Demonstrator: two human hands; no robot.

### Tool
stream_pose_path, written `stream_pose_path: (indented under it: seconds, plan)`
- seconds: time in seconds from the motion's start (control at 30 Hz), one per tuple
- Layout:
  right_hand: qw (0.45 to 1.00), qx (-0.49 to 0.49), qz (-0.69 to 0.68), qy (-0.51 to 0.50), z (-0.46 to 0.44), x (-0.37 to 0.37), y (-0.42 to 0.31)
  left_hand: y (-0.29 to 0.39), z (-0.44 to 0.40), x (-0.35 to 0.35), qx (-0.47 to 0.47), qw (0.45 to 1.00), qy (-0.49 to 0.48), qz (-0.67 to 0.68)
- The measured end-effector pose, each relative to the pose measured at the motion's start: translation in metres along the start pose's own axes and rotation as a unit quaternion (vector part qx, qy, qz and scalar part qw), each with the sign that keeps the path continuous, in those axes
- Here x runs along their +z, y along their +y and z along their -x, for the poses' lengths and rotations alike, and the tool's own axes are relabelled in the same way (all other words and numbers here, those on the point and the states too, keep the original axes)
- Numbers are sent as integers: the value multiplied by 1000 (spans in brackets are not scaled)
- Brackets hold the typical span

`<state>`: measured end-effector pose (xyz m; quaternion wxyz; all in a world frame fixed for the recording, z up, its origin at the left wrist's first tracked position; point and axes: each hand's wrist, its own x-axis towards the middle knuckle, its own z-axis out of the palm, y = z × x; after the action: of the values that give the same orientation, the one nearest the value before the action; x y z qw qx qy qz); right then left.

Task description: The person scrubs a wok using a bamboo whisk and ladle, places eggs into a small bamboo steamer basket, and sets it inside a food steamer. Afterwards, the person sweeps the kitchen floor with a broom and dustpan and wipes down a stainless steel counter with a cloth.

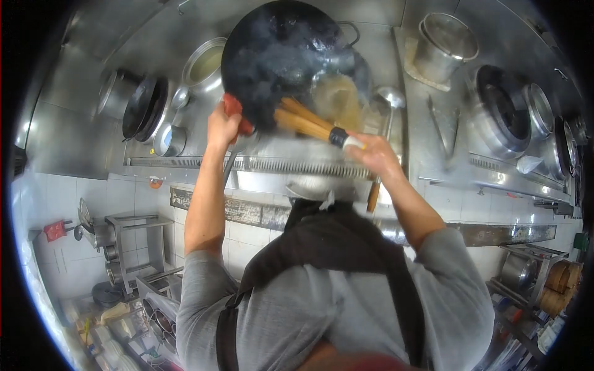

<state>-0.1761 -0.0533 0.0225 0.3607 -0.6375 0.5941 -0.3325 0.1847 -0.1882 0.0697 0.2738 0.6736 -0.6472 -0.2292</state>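
Note:
A large black wok (pixel 260 55) stands on the metal stove, tilted, with steam over it and yellowish liquid (pixel 340 99) at its lower right. My left hand (pixel 223 127) is closed around a red cloth (pixel 233 108) at the wok's near left edge. In my right hand (pixel 374 154) is a bamboo brush (pixel 306 120) with a black band and a white end. Its bristles point left, over the near side of the wok, and look slightly blurred.
A pot of pale liquid (pixel 206 65) and a small metal cup (pixel 169 140) stand left of the wok. To the right lie a ladle (pixel 391 99), tongs (pixel 442 133), a tall pot (pixel 442 49) and another wok (pixel 501 105). The stove's front rail (pixel 297 166) runs below my hands.

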Motion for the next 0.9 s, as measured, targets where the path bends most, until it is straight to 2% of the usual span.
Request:
stream_pose_path:
  seconds: [0.13,0.2,0.23,0.3,0.43,0.5,0.57,0.6,0.67,0.7,0.77,0.8,0.9]
  plan:
    - [999,-10,-32,4,-5,3,19,39,47,6,72,994,62,-51]
    - [999,34,-31,1,-2,-3,9,36,69,15,135,986,88,-51]
    - [999,36,-29,0,-1,-4,7,33,80,22,134,986,86,-49]
    - [997,57,-53,-5,2,-4,3,34,103,38,132,981,141,-39]
    - [996,69,-47,-14,6,-10,10,25,117,58,147,962,224,50]
    - [999,1,-3,-41,7,-16,37,16,102,60,156,955,234,92]
    - [999,30,34,-2,20,-38,67,1,88,55,91,968,232,-32]
    - [996,45,72,36,29,-52,82,-4,82,55,94,969,225,-30]
    - [978,9,86,187,60,-76,109,-11,71,59,-82,975,145,149]
    - [978,10,89,190,73,-81,118,-5,71,60,-81,975,143,152]
    - [929,62,128,343,103,-73,134,10,77,62,-180,932,58,309]
    - [928,64,130,344,114,-60,140,7,77,72,-180,932,55,310]
    - [911,77,159,373,136,-4,161,-7,74,111,-227,870,56,435]
